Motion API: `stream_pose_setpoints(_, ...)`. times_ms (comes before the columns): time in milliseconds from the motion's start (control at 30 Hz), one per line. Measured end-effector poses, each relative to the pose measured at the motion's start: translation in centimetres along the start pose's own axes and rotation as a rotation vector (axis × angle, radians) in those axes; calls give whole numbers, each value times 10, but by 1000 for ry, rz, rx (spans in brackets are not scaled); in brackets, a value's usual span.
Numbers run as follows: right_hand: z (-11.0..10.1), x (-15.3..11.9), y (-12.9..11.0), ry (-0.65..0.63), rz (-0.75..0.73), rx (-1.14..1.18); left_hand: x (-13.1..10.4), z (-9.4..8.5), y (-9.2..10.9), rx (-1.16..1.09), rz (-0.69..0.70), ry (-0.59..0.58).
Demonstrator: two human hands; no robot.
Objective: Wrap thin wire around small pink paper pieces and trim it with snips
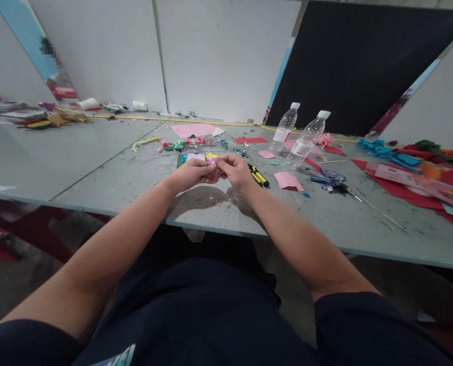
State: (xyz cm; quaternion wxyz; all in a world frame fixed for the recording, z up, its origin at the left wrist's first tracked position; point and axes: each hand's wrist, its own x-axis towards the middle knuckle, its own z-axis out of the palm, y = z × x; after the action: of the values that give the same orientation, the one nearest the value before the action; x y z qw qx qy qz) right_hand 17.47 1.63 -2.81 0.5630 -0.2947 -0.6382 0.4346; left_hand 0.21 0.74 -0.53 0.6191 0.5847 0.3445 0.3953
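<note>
My left hand (196, 171) and my right hand (236, 172) meet above the table near its front edge, fingertips pinched together. Between them is a small shiny pink-purple piece (212, 161), too small and partly covered for me to tell its kind. A thin strand seems to hang below it. Just behind my hands lies a phone-like object with a pale screen (195, 156), with a bit of yellow material beside it. Yellow-and-black handled pliers (260, 176) rest close to my right hand; their jaws are hidden.
Two clear plastic bottles (306, 142) stand at the back right. Several small coloured pieces (181, 145) are scattered behind my hands. Pink paper (288, 181) lies right of the pliers. Red sheets (420, 201) and blue material (388, 155) cover the far right. A white panel (226, 61) rises behind the table.
</note>
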Motion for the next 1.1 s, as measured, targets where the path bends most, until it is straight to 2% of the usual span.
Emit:
stream_pose_setpoints(267, -1, -3, -5, 36, -64, -110, -1, 0, 1, 51, 11, 32)
stream_pose_setpoints(433, -2, -2, -4, 24, -65, -121, 0, 1, 1, 67, -2, 51)
stream_pose_setpoints(667, -1, -2, -1, 71, -56, -172, -4, 6, 2, 63, -14, 84)
stream_pose_setpoints(833, -3, -2, 0, 53, -67, -267, -6, 9, 3, 66, -25, 92)
stream_pose_setpoints(1100, -1, -1, 6, 107, -96, -354, -4, 10, -2, 2, -4, 40)
